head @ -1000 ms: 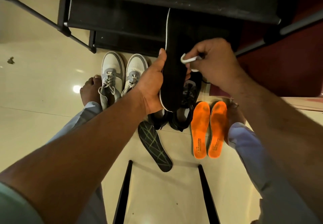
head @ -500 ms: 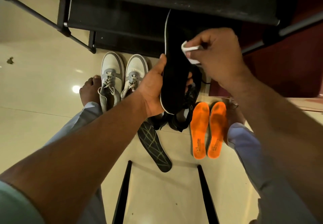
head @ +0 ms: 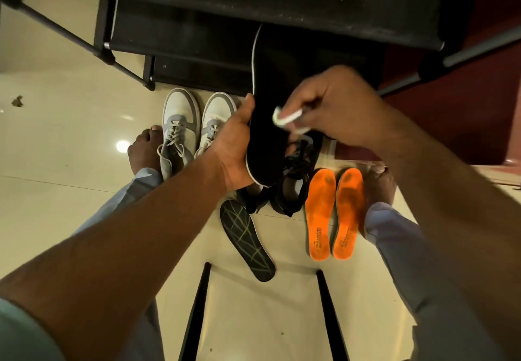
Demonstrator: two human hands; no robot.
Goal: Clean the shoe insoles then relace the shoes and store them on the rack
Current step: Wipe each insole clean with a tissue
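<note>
My left hand (head: 235, 146) grips a long black insole (head: 267, 124) with a pale edge, held upright in front of the rack. My right hand (head: 335, 107) pinches a small white wipe (head: 286, 117) against the insole's black face near its middle. Below the insole stand two black shoes (head: 293, 188), partly hidden by it. A second black insole (head: 246, 238) with yellowish lines lies on the floor. Two orange insoles (head: 334, 211) lie side by side to its right.
A pair of white and grey laced sneakers (head: 194, 124) stands on the floor at the left. The black shoe rack (head: 225, 8) fills the top. My bare feet flank the shoes. Two dark bars (head: 194, 312) run along the cream tiled floor (head: 62, 140) below.
My right hand has slid the wipe down the insole from its upper part toward the middle. The left hand keeps its grip on the insole.
</note>
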